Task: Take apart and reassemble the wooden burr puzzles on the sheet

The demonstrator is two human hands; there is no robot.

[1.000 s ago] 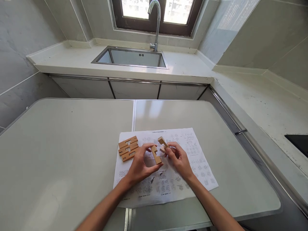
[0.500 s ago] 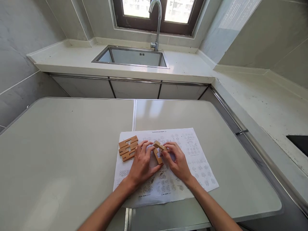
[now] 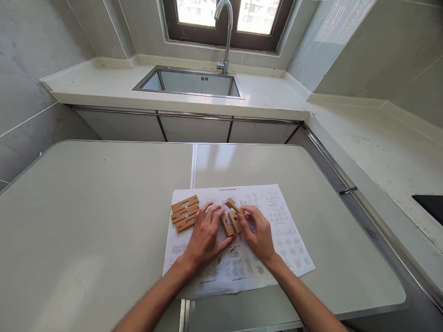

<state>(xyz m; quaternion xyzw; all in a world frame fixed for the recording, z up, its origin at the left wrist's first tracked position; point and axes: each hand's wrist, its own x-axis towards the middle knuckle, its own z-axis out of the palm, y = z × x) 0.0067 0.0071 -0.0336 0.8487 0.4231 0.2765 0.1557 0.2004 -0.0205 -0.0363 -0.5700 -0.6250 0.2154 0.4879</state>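
My left hand [image 3: 206,230] is closed around the ends of a notched wooden puzzle piece [image 3: 226,226] lying on the printed sheet, index finger at its far end and thumb at its near end. A second notched piece [image 3: 235,222] lies alongside it, to the right. My right hand [image 3: 256,230] pinches another wooden puzzle piece [image 3: 232,204], tilted up above those two; the fingers cover its near end. Left of my left hand, three numbered wooden pieces [image 3: 185,213] lie side by side, their right ends partly hidden by my fingers.
The white sheet [image 3: 287,240] with small printed diagrams lies across the seam of the pale table [image 3: 104,207]. Beyond the table stand a counter [image 3: 270,94] with a steel sink [image 3: 194,92] and a tap [image 3: 226,41]. Another counter [image 3: 380,138] runs along the right.
My right hand has moved slightly right with its piece, which is lifted a little away from the piece under my left hand. The second lying piece now shows. My left hand stays nearly still.
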